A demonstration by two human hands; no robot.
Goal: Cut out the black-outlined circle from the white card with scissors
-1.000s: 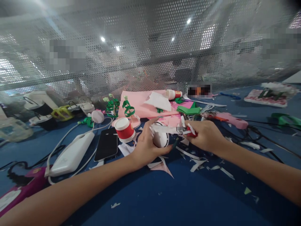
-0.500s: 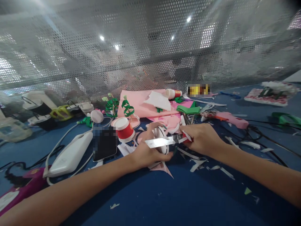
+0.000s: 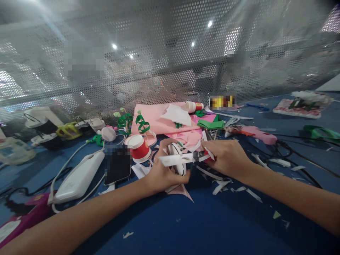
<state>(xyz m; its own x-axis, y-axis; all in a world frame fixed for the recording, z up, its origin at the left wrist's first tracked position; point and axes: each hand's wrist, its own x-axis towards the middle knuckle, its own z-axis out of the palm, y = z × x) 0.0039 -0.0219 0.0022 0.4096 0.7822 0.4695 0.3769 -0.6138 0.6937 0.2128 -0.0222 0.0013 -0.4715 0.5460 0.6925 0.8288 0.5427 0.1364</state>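
1. While the left hand [image 3: 160,173] steadies a white cup-like piece [image 3: 181,169] above the table [image 3: 186,223], the blade of a red-handled cutter [image 3: 177,159] now crosses the middle of that piece; a second ago it lay higher, near the upper edge.
2. The piece has also turned, its round opening showing narrower than before. This suggests that piece and blade are being adjusted against each other; whether they touch, I cannot tell.
3. It looks round, white and lightweight, with a dark line running along its edge; the blade hides its centre.
4. The left grip is curved around the piece, fingers over the top and thumb below. The blade's far end overlaps this hand in view.
5. The right hand [image 3: 225,157] has its grip closed round the cutter's handle, with a white strip of paper beside its fingers.
6. Just left of the piece stands a red-and-white cup [image 3: 142,150], bottom up, then a dark phone [image 3: 118,164].
7. Beyond lie a pink sheet [image 3: 151,117] and stacked cups [image 3: 195,106]; to the right, white scraps [image 3: 221,186] and a pink glue gun [image 3: 261,135].
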